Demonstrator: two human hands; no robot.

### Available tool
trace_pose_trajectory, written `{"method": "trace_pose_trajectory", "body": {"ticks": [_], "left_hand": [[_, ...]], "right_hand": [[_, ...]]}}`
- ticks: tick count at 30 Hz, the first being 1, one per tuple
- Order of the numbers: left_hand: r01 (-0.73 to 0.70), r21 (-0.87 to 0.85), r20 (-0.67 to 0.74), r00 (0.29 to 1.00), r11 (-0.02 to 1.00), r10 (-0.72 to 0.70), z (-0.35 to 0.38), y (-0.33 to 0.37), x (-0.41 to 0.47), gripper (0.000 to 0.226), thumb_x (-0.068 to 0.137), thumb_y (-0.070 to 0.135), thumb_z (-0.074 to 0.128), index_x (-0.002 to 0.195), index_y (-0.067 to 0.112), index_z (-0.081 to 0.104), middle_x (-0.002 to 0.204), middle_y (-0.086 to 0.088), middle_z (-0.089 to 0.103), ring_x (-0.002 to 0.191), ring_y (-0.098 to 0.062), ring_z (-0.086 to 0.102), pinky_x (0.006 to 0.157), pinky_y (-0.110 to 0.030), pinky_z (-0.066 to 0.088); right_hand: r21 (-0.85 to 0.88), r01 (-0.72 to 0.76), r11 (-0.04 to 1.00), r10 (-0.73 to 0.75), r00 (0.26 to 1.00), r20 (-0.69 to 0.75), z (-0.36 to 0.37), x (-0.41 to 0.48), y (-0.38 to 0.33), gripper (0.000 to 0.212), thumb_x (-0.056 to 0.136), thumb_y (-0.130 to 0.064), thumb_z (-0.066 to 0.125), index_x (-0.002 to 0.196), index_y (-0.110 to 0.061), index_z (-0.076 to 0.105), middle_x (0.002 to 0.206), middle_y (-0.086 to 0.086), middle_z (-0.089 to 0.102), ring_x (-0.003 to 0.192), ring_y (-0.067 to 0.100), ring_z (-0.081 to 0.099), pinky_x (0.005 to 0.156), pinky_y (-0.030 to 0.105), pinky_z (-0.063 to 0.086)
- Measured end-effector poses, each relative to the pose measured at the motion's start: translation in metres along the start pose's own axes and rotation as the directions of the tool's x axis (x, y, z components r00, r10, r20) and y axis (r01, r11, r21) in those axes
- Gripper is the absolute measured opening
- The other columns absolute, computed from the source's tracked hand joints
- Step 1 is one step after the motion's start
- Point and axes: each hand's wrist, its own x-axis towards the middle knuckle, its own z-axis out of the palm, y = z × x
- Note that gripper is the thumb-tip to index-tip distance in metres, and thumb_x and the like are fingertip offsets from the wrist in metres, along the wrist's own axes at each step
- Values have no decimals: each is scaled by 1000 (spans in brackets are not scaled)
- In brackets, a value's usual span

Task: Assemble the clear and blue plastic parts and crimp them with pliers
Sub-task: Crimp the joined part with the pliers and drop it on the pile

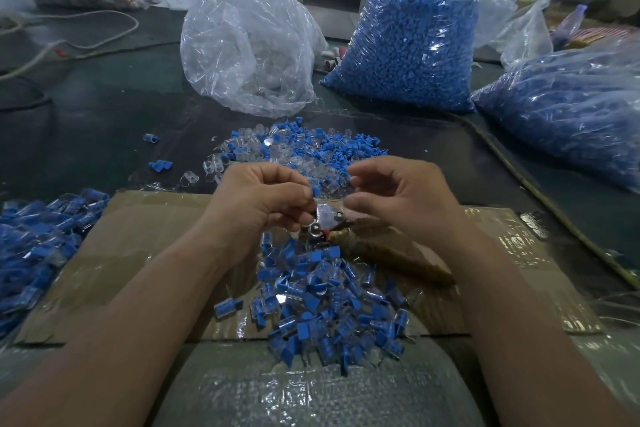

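Blue part (316,191), small, pinched at fingertips of left hand (266,198); right hand (398,201) curls just beside it, grip impossible to tell. Steel pliers (323,222) lie directly below on glossy taped cardboard (156,253), beside a heap (322,305) of blue-and-clear pieces.

Shiny metal pliers (323,218) lie on matt, tape-glossed cardboard (145,239).
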Motion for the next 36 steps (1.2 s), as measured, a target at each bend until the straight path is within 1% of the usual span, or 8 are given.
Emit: {"method": "trace_pose_trajectory", "body": {"ticks": [2,4,6,8,14,24,31,36], "left_hand": [[-6,-38,-26,1000,999,5,-2,2,1,17,55,11,66,69,2,61,58,-9,66,47,-15,61,44,-18,50],[-17,-62,-48,999,998,14,-3,3,1,20,55,11,65,72,2,59,58,-8,66,46,-14,61,44,-18,50],[-19,-73,-61,998,997,15,-3,3,0,21,56,11,65,73,1,59,58,-8,66,47,-14,61,44,-18,49],[-19,-79,-71,997,997,14,-3,3,-1,21,56,11,65,73,1,59,58,-8,66,47,-14,61,43,-18,49],[-18,-77,-69,998,997,13,-4,2,-1,20,58,12,65,74,2,59,59,-7,67,48,-13,61,45,-18,49],[-25,-156,-91,996,987,11,-4,0,1,16,61,7,60,76,3,57,62,-8,68,52,-13,64,48,-17,52],[-87,-187,-128,990,979,63,0,-2,2,12,66,4,60,78,4,57,63,-7,69,56,-14,66,50,-18,52],[-137,-174,-161,981,975,109,2,-2,1,13,67,6,61,79,3,58,64,-6,69,57,-13,66,51,-17,52]], "right_hand": [[-106,-115,988,124,989,79,-15,2,7,49,57,-48,73,104,-35,62,92,-25,58,88,-8,56,74,8,41],[-189,-197,962,241,939,247,-25,1,13,73,45,-60,68,114,-36,56,100,-29,50,93,-10,47,72,9,32],[-282,-232,931,334,851,405,-27,0,15,85,42,-60,70,121,-40,48,102,-30,43,93,-8,41,70,14,29],[-401,-179,899,363,817,449,-23,-1,17,88,49,-52,79,129,-37,44,109,-22,41,98,0,40,74,19,32],[-473,-102,875,317,861,399,-16,1,14,67,60,-43,81,120,-35,51,98,-21,40,91,3,41,70,19,34],[-577,60,814,139,945,295,-7,6,9,14,81,-21,63,93,-21,56,86,-5,48,75,7,44,58,20,33],[-546,3,838,-6,1000,-4,-15,3,10,26,75,-10,59,96,-19,47,91,-5,41,81,14,41,66,29,34],[-463,9,886,-13,1000,-6,-4,0,7,28,77,-12,55,95,-27,39,87,-6,48,76,16,45,56,24,30]]}}
